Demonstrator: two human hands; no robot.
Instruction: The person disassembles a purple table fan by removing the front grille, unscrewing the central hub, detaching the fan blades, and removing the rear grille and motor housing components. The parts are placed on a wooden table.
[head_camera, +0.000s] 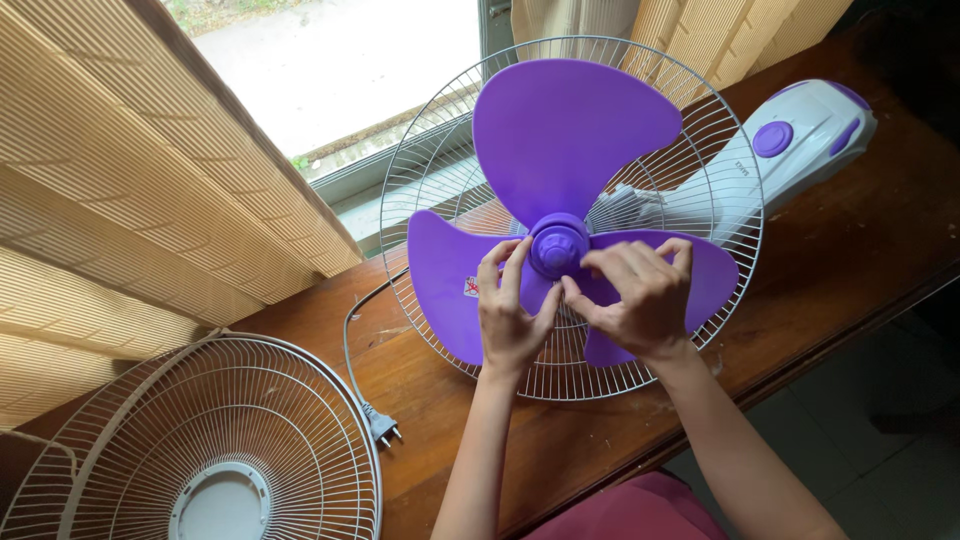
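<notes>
While both hands meet at the centre of the fan, the left hand (508, 318) lies with its fingers spread and lightly curled against the purple blade (560, 150) just beside the purple hub cap (557, 246), its thumb reaching toward the right hand; it steadies the blade rather than closing round anything. The right hand (640, 298) is bent at the knuckles, its fingertips pinched together just below the cap, though whether they grip the cap's edge or only touch the blade there cannot be told. The three-lobed blade sits on its shaft inside the rear wire guard (420, 160), which lies face up on the wooden table (850, 250), tilted slightly with the white and purple motor housing (800, 140) stretching away behind it toward the far right. Judging by how things lie, the fan is partly open: the front wire guard (215, 440) is off and rests apart at the lower left of the table, its pale round centre plate showing, while blade and cap are on the shaft. The grey power cord (350, 340) trails from under the rear guard, and its plug (382, 425) lies loose on the wood, connected to nothing. A ribbed beige curtain (120, 180) hangs on the left beside a bright window (340, 60).
</notes>
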